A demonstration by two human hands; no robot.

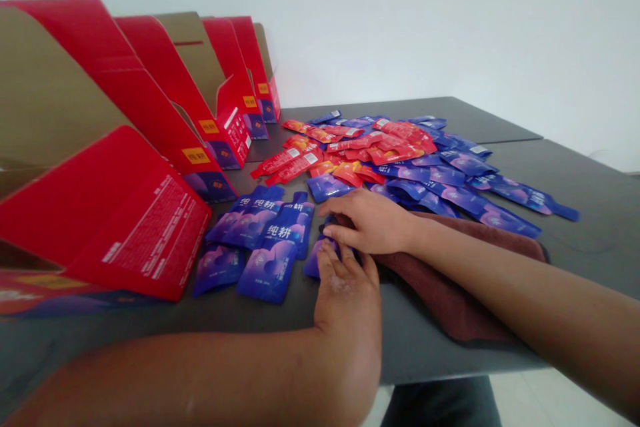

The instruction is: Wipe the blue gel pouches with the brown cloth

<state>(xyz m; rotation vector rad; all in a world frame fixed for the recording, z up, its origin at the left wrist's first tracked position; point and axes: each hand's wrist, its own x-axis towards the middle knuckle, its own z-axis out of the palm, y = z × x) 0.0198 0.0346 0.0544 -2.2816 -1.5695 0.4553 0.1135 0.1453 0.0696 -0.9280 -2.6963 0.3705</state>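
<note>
Head view: the left hand (347,297), half-open, touches a blue sachet (316,260). The right hand (370,221) curls just above it; neither grip is clear.

1. The wall (425,20) is white and plain.
2. The counter (590,227) is dark gray, with two flat tops that meet in a line.
3. The floor (555,400) is pale and shows down low on the right.
4. The light is soft.
</note>
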